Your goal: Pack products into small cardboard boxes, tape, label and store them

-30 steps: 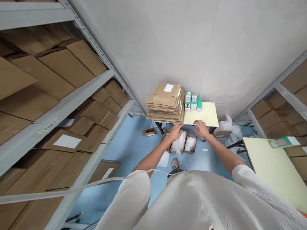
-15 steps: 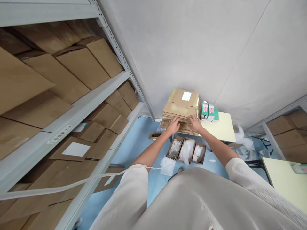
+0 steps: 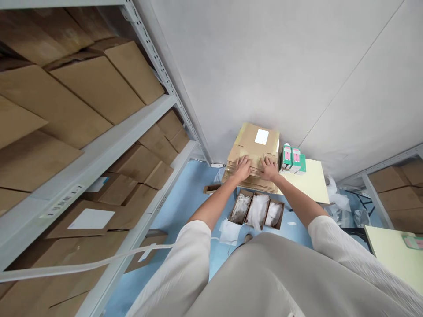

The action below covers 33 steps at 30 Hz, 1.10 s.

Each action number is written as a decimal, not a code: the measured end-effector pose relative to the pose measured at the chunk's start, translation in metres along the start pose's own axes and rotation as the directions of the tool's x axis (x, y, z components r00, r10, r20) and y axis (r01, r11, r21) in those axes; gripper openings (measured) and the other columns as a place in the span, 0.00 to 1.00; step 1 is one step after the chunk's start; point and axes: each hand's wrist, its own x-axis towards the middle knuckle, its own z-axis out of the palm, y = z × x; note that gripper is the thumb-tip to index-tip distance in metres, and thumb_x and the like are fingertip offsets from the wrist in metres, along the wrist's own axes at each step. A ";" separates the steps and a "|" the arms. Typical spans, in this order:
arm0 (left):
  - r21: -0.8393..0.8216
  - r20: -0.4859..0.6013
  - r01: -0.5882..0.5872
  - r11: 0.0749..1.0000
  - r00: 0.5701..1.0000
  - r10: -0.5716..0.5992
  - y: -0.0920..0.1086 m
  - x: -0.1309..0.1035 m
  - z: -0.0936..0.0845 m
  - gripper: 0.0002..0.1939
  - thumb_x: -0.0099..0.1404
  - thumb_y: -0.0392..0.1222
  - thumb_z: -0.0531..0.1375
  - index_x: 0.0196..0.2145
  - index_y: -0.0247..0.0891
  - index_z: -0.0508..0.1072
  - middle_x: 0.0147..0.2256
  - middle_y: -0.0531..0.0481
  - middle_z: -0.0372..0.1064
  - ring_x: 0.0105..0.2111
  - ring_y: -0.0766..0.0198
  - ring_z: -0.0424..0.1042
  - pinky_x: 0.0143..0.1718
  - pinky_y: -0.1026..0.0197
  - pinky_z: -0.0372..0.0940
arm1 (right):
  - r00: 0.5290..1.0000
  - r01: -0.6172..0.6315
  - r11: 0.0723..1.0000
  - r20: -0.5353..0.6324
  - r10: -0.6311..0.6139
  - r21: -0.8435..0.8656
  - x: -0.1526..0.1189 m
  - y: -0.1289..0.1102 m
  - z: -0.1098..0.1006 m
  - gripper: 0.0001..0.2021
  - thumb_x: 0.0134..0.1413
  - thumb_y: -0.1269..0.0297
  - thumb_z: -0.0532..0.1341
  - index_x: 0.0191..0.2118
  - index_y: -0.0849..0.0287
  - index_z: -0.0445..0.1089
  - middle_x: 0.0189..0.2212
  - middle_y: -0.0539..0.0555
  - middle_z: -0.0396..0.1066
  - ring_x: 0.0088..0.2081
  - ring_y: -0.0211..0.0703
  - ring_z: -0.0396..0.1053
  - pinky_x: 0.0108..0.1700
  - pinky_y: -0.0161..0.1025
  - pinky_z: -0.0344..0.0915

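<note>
A stack of flattened cardboard boxes (image 3: 253, 147) lies on the pale yellow table (image 3: 312, 180) against the wall; the top sheet carries a white label (image 3: 261, 136). My left hand (image 3: 243, 168) rests on the front part of the top sheet, fingers spread forward. To its right, my right hand (image 3: 269, 169) lies on the same sheet near its front right corner, fingers also apart. Neither hand is wrapped round anything. Green and white boxes with pink labels (image 3: 292, 157) stand just right of the stack.
Three open cartons holding white plastic bags (image 3: 257, 210) stand on the blue floor below the table. Shelves full of brown boxes (image 3: 99, 88) rise on the left. A white cable (image 3: 132, 251) crosses at lower left. Another yellow table (image 3: 393, 257) is at right.
Both hands have shifted from the front edge of the stack up onto its top sheet. The view has turned slightly.
</note>
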 end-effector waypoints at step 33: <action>0.297 0.273 -0.301 0.906 0.936 0.222 0.015 -0.019 -0.023 0.18 0.73 0.33 0.58 0.58 0.39 0.75 0.58 0.34 0.75 0.60 0.45 0.72 0.63 0.46 0.62 | 0.992 0.111 0.976 -0.047 -0.121 -0.187 -0.046 -0.018 -0.018 0.35 0.64 0.45 0.67 0.69 0.61 0.67 0.71 0.72 0.63 0.67 0.69 0.61 0.68 0.58 0.55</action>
